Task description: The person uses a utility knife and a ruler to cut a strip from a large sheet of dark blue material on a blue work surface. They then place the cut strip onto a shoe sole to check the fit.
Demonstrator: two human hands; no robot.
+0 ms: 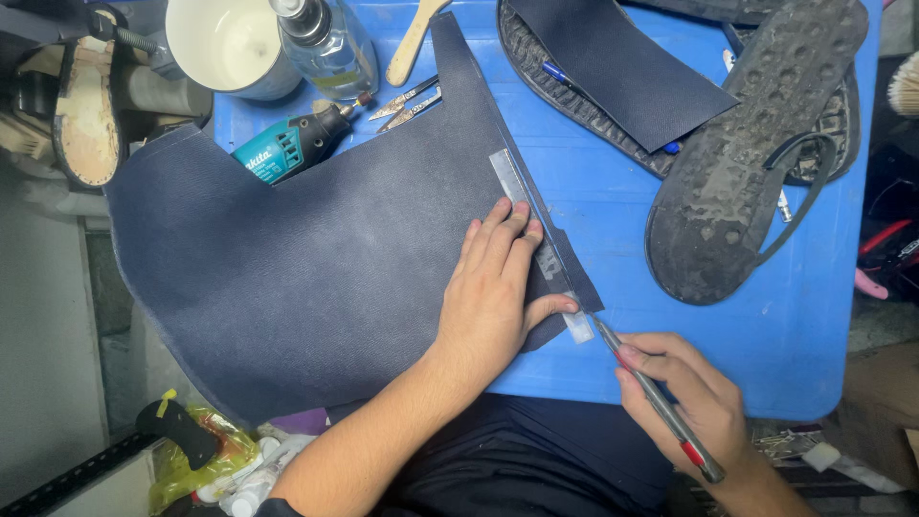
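A large dark blue leather sheet (306,258) lies over a blue table (795,325). My left hand (498,287) presses flat on a clear ruler (536,239) laid along the sheet's right edge. In my right hand (694,397) is a slim metal cutting knife (656,397). Its tip touches the near end of the ruler at the leather's edge.
A black sandal sole (747,153) lies tread up at the right, over a second sole and a dark blue piece (622,62). At the back are a teal rotary tool (287,144), a clear bottle (330,43), a white cup (230,43), snips (407,105) and a wooden stick (412,43).
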